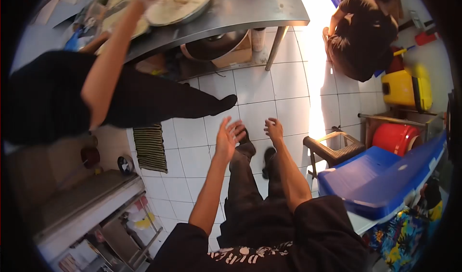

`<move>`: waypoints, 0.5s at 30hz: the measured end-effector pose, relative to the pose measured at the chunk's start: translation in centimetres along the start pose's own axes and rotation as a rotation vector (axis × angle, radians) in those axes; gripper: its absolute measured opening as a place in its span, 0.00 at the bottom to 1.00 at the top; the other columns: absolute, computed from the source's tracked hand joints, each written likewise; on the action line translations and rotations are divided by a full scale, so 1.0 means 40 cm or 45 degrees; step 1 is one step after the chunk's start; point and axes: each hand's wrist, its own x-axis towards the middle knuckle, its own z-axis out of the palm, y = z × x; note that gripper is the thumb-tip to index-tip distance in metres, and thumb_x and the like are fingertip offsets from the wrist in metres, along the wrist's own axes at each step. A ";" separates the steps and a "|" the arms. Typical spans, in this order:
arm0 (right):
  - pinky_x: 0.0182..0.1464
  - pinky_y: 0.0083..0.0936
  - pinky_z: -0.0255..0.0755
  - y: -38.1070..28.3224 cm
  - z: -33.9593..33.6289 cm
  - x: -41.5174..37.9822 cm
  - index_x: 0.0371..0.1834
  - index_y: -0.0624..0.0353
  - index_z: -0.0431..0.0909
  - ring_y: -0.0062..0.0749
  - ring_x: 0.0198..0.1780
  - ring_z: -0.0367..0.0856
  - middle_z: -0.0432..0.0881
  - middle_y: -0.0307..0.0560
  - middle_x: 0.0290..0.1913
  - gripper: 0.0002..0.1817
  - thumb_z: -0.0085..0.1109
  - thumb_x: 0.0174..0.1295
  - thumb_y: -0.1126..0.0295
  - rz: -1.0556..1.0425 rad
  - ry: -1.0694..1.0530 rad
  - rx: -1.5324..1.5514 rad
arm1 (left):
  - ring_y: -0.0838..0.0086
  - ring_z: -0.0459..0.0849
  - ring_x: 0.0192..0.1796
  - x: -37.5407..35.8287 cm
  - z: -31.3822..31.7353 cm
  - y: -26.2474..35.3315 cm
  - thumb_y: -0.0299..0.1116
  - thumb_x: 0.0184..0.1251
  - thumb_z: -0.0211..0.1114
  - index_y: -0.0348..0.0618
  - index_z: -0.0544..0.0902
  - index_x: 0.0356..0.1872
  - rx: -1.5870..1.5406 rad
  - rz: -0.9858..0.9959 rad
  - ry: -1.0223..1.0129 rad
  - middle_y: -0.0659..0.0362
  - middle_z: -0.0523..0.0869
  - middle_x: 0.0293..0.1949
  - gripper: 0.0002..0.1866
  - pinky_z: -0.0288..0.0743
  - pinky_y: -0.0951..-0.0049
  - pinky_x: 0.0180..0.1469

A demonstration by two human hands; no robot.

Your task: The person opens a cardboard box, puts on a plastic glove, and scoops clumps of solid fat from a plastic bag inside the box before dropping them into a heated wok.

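My left hand (228,139) hangs in the air over the white tiled floor, above my own shoe. Its fingers are spread, with nothing in them. To its right is my right hand (274,129), also in the air and apart from the other. The fingers of that hand are loosely bent, and no object shows in them. Neither hand touches anything. Nearest beyond them is the foot (225,104) of a co-worker in dark clothes.
That co-worker's arm (113,65) reaches over round pans (183,19) on a steel table (255,7). Another person (363,33) crouches at the upper right. Right of me stand a stool (344,151), a blue-lidded box (353,173) and a yellow bucket (402,89). A striped mat (150,148) lies left.
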 end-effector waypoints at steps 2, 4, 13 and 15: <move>0.26 0.21 0.72 -0.037 0.061 0.126 0.49 0.59 0.73 0.25 0.28 0.78 0.80 0.45 0.33 0.20 0.58 0.56 0.61 -0.093 0.053 -0.109 | 0.58 0.73 0.55 0.150 0.018 0.046 0.53 0.65 0.51 0.44 0.64 0.54 -0.027 0.014 -0.021 0.48 0.73 0.52 0.26 0.66 0.57 0.58; 0.34 0.24 0.73 -0.097 0.123 0.274 0.50 0.59 0.72 0.30 0.31 0.79 0.80 0.49 0.35 0.22 0.59 0.55 0.60 -0.304 0.099 -0.293 | 0.58 0.71 0.57 0.320 0.003 0.067 0.53 0.63 0.54 0.43 0.63 0.53 -0.051 0.013 -0.030 0.47 0.72 0.53 0.27 0.65 0.56 0.59; 0.59 0.39 0.61 -0.320 0.378 0.670 0.61 0.57 0.62 0.53 0.61 0.63 0.65 0.62 0.59 0.33 0.61 0.50 0.61 -0.974 0.131 -0.563 | 0.47 0.58 0.65 0.841 -0.049 0.133 0.51 0.53 0.66 0.44 0.38 0.66 -0.533 0.166 0.074 0.39 0.52 0.64 0.52 0.56 0.49 0.65; 0.59 0.44 0.60 -0.341 0.414 0.726 0.64 0.55 0.58 0.58 0.63 0.58 0.60 0.64 0.61 0.37 0.62 0.49 0.63 -1.051 0.232 -0.585 | 0.45 0.58 0.65 0.901 -0.060 0.140 0.47 0.51 0.69 0.48 0.30 0.66 -0.582 0.253 -0.003 0.40 0.49 0.64 0.57 0.56 0.46 0.65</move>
